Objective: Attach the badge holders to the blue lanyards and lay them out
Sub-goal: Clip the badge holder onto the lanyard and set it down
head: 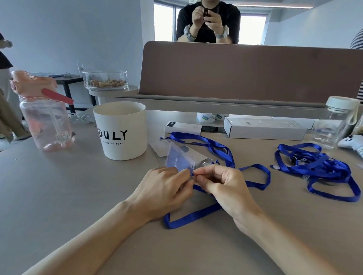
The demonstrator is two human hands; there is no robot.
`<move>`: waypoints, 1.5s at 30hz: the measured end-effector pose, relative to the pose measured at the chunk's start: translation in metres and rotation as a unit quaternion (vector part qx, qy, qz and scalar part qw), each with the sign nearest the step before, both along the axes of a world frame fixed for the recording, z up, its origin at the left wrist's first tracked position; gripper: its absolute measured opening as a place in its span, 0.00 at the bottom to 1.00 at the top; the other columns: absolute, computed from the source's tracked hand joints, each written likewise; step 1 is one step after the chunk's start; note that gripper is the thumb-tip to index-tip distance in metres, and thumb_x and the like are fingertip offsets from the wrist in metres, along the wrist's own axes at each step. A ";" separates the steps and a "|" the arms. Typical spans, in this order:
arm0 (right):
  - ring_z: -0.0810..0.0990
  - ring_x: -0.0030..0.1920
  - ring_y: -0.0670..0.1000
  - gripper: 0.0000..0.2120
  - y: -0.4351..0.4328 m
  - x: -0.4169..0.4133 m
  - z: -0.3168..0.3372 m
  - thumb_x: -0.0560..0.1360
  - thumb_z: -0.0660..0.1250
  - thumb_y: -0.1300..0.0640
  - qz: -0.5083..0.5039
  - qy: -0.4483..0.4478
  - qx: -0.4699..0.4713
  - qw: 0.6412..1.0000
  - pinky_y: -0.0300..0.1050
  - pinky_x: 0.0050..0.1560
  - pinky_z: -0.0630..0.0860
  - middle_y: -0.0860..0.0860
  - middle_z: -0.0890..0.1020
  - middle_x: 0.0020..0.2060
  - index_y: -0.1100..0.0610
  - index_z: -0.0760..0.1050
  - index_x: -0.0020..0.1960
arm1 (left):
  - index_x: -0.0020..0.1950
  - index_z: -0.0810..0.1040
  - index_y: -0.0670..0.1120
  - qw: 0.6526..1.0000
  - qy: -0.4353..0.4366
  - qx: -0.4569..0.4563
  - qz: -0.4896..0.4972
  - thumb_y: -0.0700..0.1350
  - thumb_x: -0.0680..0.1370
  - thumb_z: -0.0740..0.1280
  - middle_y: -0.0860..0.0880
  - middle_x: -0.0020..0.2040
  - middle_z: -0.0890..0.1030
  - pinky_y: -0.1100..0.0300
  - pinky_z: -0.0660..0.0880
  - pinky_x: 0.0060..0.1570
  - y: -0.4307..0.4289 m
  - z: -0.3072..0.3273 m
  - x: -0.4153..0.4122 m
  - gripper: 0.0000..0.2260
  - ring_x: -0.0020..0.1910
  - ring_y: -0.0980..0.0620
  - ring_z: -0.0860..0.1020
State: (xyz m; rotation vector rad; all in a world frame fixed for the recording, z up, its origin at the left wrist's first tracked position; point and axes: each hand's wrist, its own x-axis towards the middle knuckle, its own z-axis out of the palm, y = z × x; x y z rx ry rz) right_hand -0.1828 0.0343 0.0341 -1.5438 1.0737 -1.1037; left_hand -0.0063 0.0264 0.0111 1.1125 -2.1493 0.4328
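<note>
- The left hand [162, 190] is pinching the near edge of a clear badge holder [179, 160], its fingers [182, 174] curling narrowly round it.
- The holder is tilting up above the middle of the counter [71, 195].
- The right hand [224, 186] is pinching one end of a blue lanyard [194, 216] right against that edge, the fingertips hiding the clip.
- The strap is looping on the counter under both hands and off to the right.
- A tangled pile of lanyards [319, 169] is lying at far right.
- A white cup [121, 131] is standing left of the holder.
</note>
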 end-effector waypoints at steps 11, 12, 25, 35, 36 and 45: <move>0.84 0.47 0.47 0.07 0.004 0.001 0.005 0.75 0.70 0.65 0.011 -0.010 -0.037 0.999 0.38 0.52 0.80 0.49 0.87 0.42 0.54 0.82 0.47 | 0.38 0.59 0.54 0.999 0.029 -0.002 -0.039 0.43 0.77 0.61 0.55 0.29 0.60 0.61 0.61 0.31 0.003 0.006 0.008 0.14 0.29 0.52 0.60; 0.84 0.47 0.48 0.07 0.005 0.002 0.005 0.75 0.70 0.66 0.013 -0.007 -0.040 0.999 0.37 0.50 0.80 0.50 0.86 0.42 0.55 0.82 0.47 | 0.38 0.58 0.55 0.998 0.034 -0.004 -0.054 0.43 0.77 0.61 0.56 0.30 0.59 0.61 0.60 0.32 0.005 0.007 0.007 0.14 0.30 0.53 0.60; 0.85 0.48 0.50 0.06 0.003 -0.004 0.005 0.74 0.71 0.65 0.016 -0.032 -0.010 0.999 0.44 0.57 0.80 0.54 0.87 0.42 0.55 0.82 0.47 | 0.29 0.69 0.45 0.996 0.056 -0.045 -0.047 0.49 0.75 0.69 0.53 0.26 0.69 0.65 0.62 0.29 0.000 0.002 0.005 0.18 0.27 0.53 0.64; 0.85 0.46 0.49 0.06 0.002 -0.006 0.006 0.74 0.70 0.67 0.025 -0.023 -0.016 0.999 0.39 0.53 0.80 0.53 0.87 0.41 0.58 0.83 0.47 | 0.33 0.69 0.46 0.998 0.051 0.013 -0.018 0.51 0.78 0.63 0.53 0.28 0.70 0.57 0.66 0.24 0.001 -0.001 0.003 0.16 0.28 0.53 0.63; 0.85 0.46 0.49 0.06 0.001 -0.005 0.006 0.74 0.70 0.67 0.023 -0.018 -0.018 0.999 0.39 0.52 0.80 0.53 0.87 0.41 0.58 0.83 0.47 | 0.34 0.69 0.45 0.999 0.045 0.019 -0.012 0.52 0.78 0.63 0.53 0.28 0.71 0.58 0.65 0.25 0.001 -0.001 0.004 0.16 0.28 0.53 0.64; 0.86 0.46 0.49 0.08 0.003 -0.004 0.006 0.75 0.69 0.68 0.028 -0.030 -0.011 0.999 0.39 0.52 0.80 0.52 0.87 0.41 0.57 0.84 0.47 | 0.36 0.65 0.45 0.997 0.040 0.048 -0.035 0.47 0.79 0.56 0.50 0.30 0.70 0.55 0.66 0.28 0.005 0.002 0.001 0.12 0.28 0.49 0.65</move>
